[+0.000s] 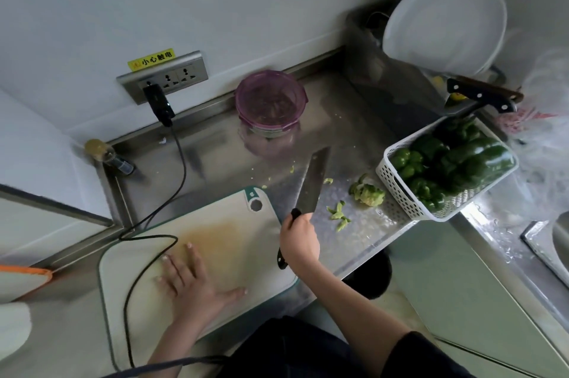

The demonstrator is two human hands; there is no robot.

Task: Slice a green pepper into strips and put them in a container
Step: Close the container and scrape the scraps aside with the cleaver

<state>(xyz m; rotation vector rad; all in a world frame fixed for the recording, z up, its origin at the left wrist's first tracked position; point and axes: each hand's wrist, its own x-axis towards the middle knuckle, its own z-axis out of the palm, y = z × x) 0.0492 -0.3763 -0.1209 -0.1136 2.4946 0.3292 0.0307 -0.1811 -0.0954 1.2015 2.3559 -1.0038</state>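
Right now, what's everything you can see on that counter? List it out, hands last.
board: 1, white with green rim, front of counter, bare
knife: 1, dark blade, in right hand, over counter beside board
container: 1, purple, lidded, back of counter by wall
basket: 1, white, right side of counter
peppers: several, green, in basket
scraps: a few, pale green, on counter between board and basket
second knife: 1, black handle, back right
bowl: 1, white, tilted, back right
cable: 1, black, from wall socket across board
left hand: flat on board
right hand: grips knife handle
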